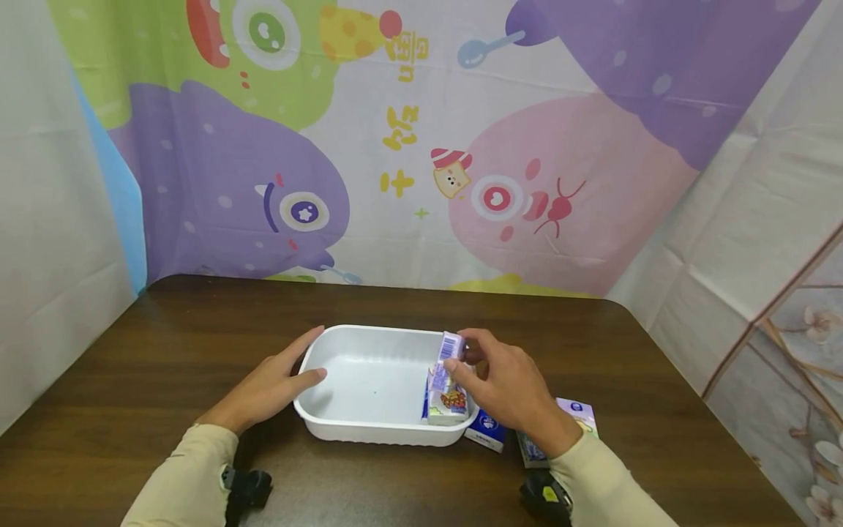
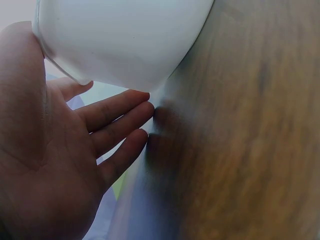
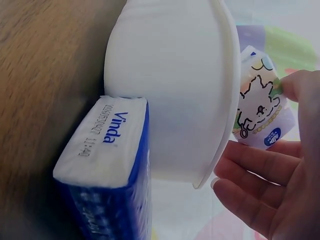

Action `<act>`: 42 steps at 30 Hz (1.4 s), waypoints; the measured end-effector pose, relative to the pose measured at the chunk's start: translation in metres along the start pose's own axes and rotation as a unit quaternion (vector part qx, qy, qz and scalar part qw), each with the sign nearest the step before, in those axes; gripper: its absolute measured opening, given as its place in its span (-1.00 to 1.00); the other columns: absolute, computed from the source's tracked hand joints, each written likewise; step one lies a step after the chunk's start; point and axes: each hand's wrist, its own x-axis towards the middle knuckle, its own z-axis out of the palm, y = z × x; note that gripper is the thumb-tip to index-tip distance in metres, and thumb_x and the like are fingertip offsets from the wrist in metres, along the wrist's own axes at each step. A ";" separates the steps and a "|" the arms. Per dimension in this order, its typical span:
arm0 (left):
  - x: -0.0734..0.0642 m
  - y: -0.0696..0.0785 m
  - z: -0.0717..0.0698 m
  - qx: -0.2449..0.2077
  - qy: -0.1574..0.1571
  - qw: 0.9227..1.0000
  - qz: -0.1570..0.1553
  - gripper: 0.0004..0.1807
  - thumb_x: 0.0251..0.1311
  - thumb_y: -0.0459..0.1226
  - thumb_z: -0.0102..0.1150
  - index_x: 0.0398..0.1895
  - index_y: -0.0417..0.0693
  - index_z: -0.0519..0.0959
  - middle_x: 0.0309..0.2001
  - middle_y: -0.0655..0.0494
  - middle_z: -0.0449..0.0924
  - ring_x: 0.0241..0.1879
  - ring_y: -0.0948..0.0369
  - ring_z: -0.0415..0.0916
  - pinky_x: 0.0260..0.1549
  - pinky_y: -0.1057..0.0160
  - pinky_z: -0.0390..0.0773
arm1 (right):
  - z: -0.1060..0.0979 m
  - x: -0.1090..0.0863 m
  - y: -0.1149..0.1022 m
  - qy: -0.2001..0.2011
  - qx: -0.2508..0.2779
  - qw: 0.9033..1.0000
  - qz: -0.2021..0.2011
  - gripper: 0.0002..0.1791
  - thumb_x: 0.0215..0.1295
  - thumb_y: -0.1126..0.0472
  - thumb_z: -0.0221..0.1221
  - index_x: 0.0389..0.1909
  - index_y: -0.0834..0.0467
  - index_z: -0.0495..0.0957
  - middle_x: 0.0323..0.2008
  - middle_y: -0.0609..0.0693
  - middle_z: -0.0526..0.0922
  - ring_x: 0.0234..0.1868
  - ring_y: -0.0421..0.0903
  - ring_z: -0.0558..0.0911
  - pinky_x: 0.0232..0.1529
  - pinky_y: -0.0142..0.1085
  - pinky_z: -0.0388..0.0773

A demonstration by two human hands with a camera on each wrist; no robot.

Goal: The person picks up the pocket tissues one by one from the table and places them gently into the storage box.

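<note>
A white plastic tray [image 1: 372, 388] sits on the table. My left hand [image 1: 273, 384] holds its left end, thumb over the rim and fingers outside; in the left wrist view the other fingers [image 2: 117, 112] extend beside the wall, fingertips close to the tabletop. At the tray's right end, my right hand [image 1: 510, 384] pinches a purple-and-white tissue pack [image 1: 448, 384] with a cartoon animal on its side, standing above the rim in the right wrist view. A blue edge of another pack [image 1: 424, 395] shows beneath it inside the tray. A blue-and-white Vinda tissue pack [image 3: 100, 145] lies against the tray's outer wall.
More packs, one with a light purple end [image 1: 576, 413], lie at the right, partly hidden by my right forearm. The dark wooden table [image 1: 217, 322] ends at a cartoon-printed cloth [image 1: 395, 241] behind. Wrist-worn cameras [image 1: 246, 489] hang below both sleeves.
</note>
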 end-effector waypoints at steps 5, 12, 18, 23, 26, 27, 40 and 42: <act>0.000 0.000 -0.001 -0.002 -0.003 1.000 -0.004 -0.17 0.40 0.05 0.11 0.62 0.10 0.02 0.51 -0.20 0.13 0.41 -0.24 0.18 0.23 -0.36 0.22 | 0.001 0.001 -0.002 -0.003 0.001 1.000 -0.002 -0.45 0.37 -0.25 0.17 0.26 -0.05 0.46 -0.08 -0.10 0.73 -0.32 -0.28 0.60 -0.22 -0.25 0.59; 0.000 -0.002 0.000 0.000 -0.002 1.000 -0.002 -0.18 0.41 0.04 0.11 0.62 0.08 0.02 0.51 -0.20 0.13 0.40 -0.23 0.20 0.22 -0.35 0.24 | 0.003 0.002 -0.006 0.013 -0.005 1.000 -0.021 -0.43 0.37 -0.23 0.18 0.26 0.01 0.47 -0.12 -0.09 0.74 -0.31 -0.21 0.62 -0.25 -0.25 0.58; 0.000 -0.002 0.000 0.000 0.000 1.000 0.002 -0.18 0.41 0.04 0.11 0.62 0.10 0.03 0.51 -0.20 0.14 0.40 -0.22 0.20 0.23 -0.35 0.24 | 0.005 0.005 -0.010 0.017 -0.005 1.000 -0.022 -0.43 0.36 -0.20 0.21 0.25 0.03 0.49 -0.15 -0.12 0.74 -0.24 -0.14 0.67 -0.21 -0.22 0.59; 0.000 -0.002 0.002 -0.005 0.003 1.000 0.004 -0.20 0.41 0.01 0.12 0.62 0.12 0.03 0.50 -0.19 0.16 0.40 -0.21 0.21 0.23 -0.34 0.23 | 0.006 0.007 -0.014 0.022 -0.007 0.999 -0.034 -0.45 0.33 -0.18 0.24 0.22 0.01 0.51 -0.20 -0.16 0.74 -0.25 -0.14 0.68 -0.27 -0.25 0.58; 0.000 -0.002 0.002 -0.006 0.002 1.000 0.002 -0.19 0.41 0.02 0.12 0.62 0.12 0.03 0.50 -0.19 0.15 0.40 -0.22 0.20 0.23 -0.35 0.23 | 0.008 0.009 -0.017 0.026 -0.003 0.999 -0.044 -0.46 0.31 -0.19 0.25 0.20 0.01 0.52 -0.23 -0.16 0.74 -0.25 -0.14 0.69 -0.30 -0.25 0.58; 0.000 -0.002 0.001 -0.006 0.002 1.000 0.002 -0.19 0.41 0.02 0.12 0.62 0.12 0.03 0.51 -0.19 0.15 0.40 -0.22 0.20 0.23 -0.35 0.23 | 0.009 0.009 -0.018 0.027 -0.002 0.999 -0.047 -0.46 0.32 -0.19 0.24 0.20 0.01 0.52 -0.24 -0.16 0.74 -0.26 -0.14 0.69 -0.30 -0.25 0.58; 0.000 0.000 0.000 -0.007 0.001 1.000 0.002 -0.19 0.42 0.00 0.11 0.62 0.09 0.03 0.50 -0.20 0.15 0.40 -0.22 0.20 0.22 -0.34 0.24 | 0.015 0.012 -0.024 0.028 0.003 0.998 -0.060 -0.51 0.32 -0.14 0.26 0.16 0.02 0.54 -0.31 -0.19 0.72 -0.32 -0.17 0.67 -0.34 -0.31 0.56; 0.000 0.000 0.000 -0.007 0.002 1.000 0.002 -0.19 0.41 0.00 0.12 0.62 0.09 0.03 0.50 -0.20 0.15 0.40 -0.21 0.21 0.23 -0.33 0.24 | 0.016 0.011 -0.025 0.028 0.002 0.997 -0.071 -0.51 0.32 -0.13 0.26 0.15 0.04 0.54 -0.31 -0.19 0.72 -0.32 -0.18 0.67 -0.36 -0.31 0.56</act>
